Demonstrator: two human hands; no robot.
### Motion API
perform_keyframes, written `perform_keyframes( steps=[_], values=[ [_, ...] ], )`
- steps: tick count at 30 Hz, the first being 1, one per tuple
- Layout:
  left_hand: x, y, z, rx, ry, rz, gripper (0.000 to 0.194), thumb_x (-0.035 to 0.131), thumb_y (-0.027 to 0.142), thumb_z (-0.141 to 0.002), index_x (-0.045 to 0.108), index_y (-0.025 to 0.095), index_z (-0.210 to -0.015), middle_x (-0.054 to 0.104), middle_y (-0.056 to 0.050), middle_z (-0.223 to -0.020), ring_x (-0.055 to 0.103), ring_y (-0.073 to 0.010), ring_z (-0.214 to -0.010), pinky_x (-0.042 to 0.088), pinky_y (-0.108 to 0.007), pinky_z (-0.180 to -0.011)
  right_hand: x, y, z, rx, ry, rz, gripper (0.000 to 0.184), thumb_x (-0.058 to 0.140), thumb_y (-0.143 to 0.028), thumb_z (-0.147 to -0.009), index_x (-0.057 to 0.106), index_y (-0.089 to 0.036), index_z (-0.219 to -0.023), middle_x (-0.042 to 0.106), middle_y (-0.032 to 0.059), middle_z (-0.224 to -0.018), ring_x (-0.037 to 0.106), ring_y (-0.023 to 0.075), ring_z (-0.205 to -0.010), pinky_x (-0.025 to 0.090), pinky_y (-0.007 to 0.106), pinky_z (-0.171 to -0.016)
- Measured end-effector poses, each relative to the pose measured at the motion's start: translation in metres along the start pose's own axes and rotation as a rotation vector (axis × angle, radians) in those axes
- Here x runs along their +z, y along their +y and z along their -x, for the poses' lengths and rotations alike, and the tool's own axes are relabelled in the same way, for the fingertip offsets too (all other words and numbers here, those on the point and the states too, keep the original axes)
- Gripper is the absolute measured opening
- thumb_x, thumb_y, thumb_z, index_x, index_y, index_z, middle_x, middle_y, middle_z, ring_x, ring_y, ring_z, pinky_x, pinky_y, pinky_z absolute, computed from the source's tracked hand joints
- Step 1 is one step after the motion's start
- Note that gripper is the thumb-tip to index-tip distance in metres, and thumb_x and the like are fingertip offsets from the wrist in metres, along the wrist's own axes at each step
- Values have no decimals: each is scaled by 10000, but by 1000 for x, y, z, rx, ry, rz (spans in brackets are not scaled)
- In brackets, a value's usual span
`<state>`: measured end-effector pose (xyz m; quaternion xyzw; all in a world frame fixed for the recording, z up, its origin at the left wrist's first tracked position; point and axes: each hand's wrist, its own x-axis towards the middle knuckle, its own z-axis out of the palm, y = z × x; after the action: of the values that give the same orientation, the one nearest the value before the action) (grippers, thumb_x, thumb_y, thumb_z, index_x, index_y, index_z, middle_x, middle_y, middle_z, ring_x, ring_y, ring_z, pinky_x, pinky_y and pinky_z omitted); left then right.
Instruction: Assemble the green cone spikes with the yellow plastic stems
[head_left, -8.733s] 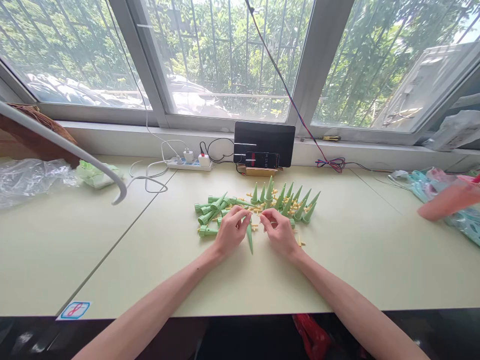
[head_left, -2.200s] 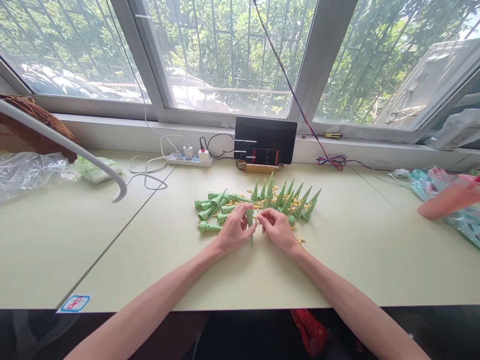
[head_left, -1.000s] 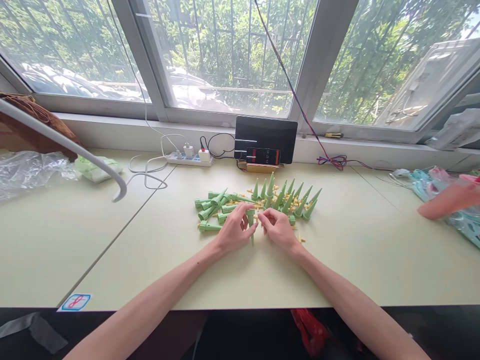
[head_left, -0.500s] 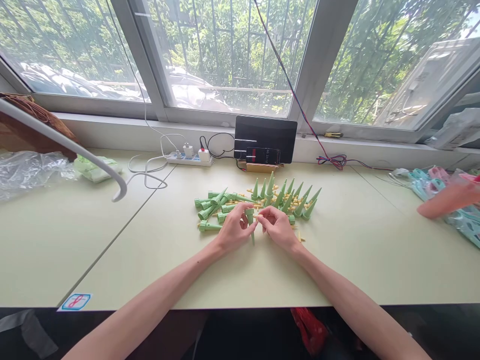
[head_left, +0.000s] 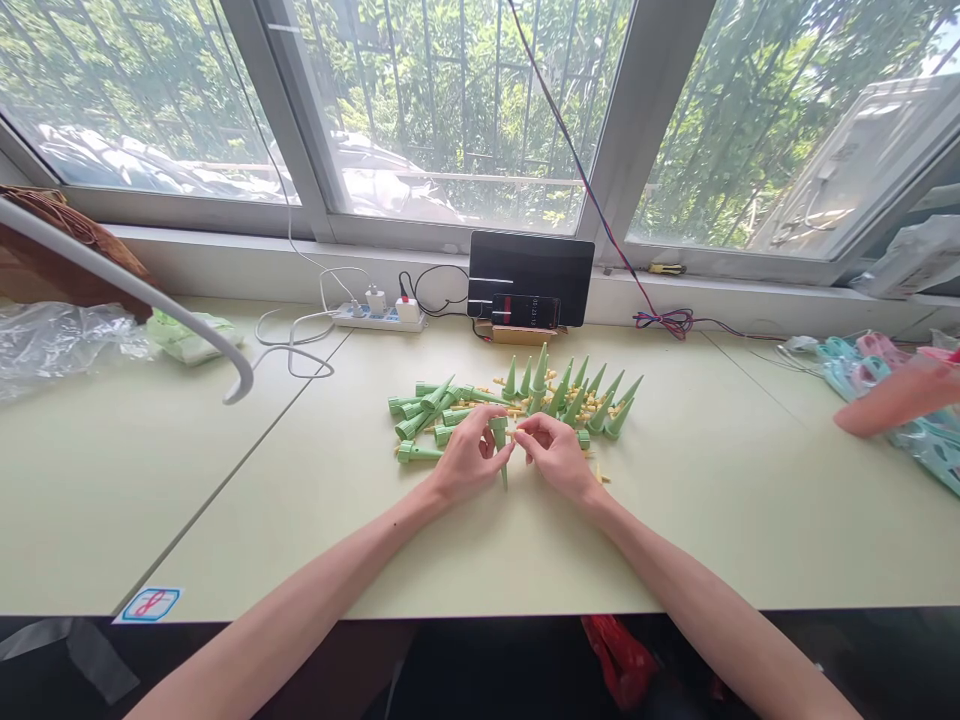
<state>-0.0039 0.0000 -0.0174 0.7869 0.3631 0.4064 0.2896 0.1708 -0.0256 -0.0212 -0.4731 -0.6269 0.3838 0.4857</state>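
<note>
My left hand (head_left: 474, 452) grips a green plastic watering spike (head_left: 500, 437), its wide capped end up and its thin tip pointing down. From the right, my right hand (head_left: 555, 455) pinches a small yellow valve piece (head_left: 517, 432) at the side of the spike's wide end; how far it sits inside cannot be made out. Behind my left hand lie several green spikes (head_left: 420, 452) on their sides. Beyond my right hand several more spikes (head_left: 574, 405) stand tip up with yellow pieces among them. A loose yellow piece (head_left: 602, 477) rests beside my right wrist.
At the back of the pale table (head_left: 712, 500) a dark tablet (head_left: 525, 262) leans with a phone (head_left: 526, 310) before it. A power strip (head_left: 379, 318) with white cables is left of them. Another person's hand (head_left: 896, 395) reaches over bagged parts (head_left: 930, 450) on the right.
My hands, the spike and the yellow piece stay almost in the same place. The other person's hand on the right has shifted slightly.
</note>
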Motion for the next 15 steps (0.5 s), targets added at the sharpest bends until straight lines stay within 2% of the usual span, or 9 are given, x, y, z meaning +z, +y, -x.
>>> perform_keyframes(
  steps=[3,10,15],
  values=[
    [0,1,1,12,-4,-8,300,613,189,-827,510,204,-1109,555,-40,-1085,515,-40,-571,507,-202,-515,0,-2,1,-18,12,85,279,566,-444,-916,609,-192,-802,613,19,-728,549,151,-598,434,272,-563],
    [-1,-1,2,44,-45,-26,316,616,174,-818,513,214,-1114,544,-27,-1041,522,-51,-593,502,-205,-523,2,0,-1,-25,35,212,477,459,-532,-951,495,-195,-616,453,-26,-530,417,126,-507,334,263,-519],
    [-1,0,1,38,-48,-39,303,613,184,-825,514,213,-1110,548,-28,-1021,518,-58,-595,502,-212,-528,2,3,-1,-20,35,237,538,405,-552,-972,484,-190,-581,484,-14,-532,431,125,-509,330,262,-530]
  ],
)
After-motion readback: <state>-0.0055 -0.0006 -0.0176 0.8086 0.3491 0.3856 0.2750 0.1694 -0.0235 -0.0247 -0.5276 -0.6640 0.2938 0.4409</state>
